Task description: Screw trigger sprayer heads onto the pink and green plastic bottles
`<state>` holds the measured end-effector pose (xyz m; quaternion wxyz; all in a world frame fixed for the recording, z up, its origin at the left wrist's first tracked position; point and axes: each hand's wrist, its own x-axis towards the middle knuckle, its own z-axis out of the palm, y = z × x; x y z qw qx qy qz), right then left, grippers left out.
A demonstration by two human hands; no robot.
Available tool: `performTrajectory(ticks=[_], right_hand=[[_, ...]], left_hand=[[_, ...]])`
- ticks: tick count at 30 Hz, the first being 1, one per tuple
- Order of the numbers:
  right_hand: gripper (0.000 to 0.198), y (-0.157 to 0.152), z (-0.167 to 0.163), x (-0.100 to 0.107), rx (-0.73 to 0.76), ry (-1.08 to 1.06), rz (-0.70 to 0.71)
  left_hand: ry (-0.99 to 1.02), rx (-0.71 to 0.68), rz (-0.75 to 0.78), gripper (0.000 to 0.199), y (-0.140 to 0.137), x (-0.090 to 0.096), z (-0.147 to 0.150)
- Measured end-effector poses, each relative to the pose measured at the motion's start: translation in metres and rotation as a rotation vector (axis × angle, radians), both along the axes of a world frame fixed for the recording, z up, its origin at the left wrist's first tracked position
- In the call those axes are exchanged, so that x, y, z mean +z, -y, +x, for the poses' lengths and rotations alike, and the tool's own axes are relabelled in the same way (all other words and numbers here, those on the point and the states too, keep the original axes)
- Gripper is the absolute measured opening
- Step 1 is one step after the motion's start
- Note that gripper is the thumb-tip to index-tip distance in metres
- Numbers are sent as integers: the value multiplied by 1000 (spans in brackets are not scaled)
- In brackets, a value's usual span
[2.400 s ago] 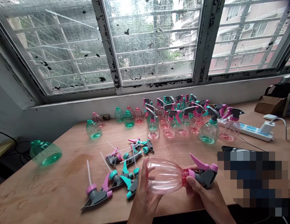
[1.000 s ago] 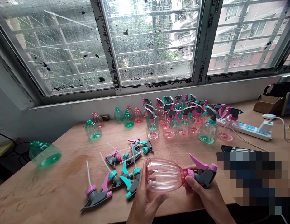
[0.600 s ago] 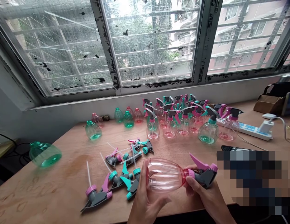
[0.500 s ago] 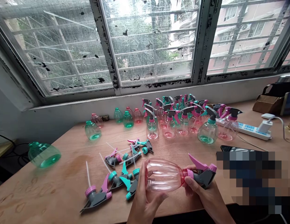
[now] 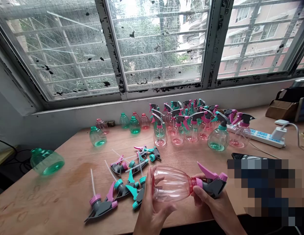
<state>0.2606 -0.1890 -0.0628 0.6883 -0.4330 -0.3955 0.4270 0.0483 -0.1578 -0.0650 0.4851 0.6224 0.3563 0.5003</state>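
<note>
A clear pink spray bottle [image 5: 171,186] lies sideways in the air between my hands, its base to the left. My left hand [image 5: 152,210] cups the base, with fingers showing through the plastic behind it and the thumb held out below. At the neck, my right hand [image 5: 213,204] pinches the pink collar of a grey trigger sprayer [image 5: 214,185] that sits on the bottle mouth. Left of my hands lie several loose trigger sprayers, among them a pink-collared one [image 5: 101,207] and a teal-collared one [image 5: 122,189], with thin white tubes.
Bottles with sprayers [image 5: 177,138] stand grouped at the back, beside a white power strip [image 5: 262,135]. Open-topped green bottles [image 5: 47,161] and pink ones [image 5: 145,122] stand on the left and at the back. A dark phone [image 5: 249,156] lies at right, near a blurred patch.
My left thumb has come away from the bottle's side, and fingers now show behind the base. My right hand keeps its grip at the collar.
</note>
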Motion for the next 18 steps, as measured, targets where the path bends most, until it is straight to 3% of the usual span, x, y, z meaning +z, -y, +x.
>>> performTrajectory(ticks=[5,11,18], right_hand=[[35,1,-3,7,-32,-21,-3],[35,1,-3,8,-42,-20,-6],[36,3,-5,12,-53,-18,-19]], left_hand=[[-54,-12,-25,93,-1,-2,-3],[-98,1,26,95,0,-3,-2],[-12,-24,-15,107,0,-8,-3]])
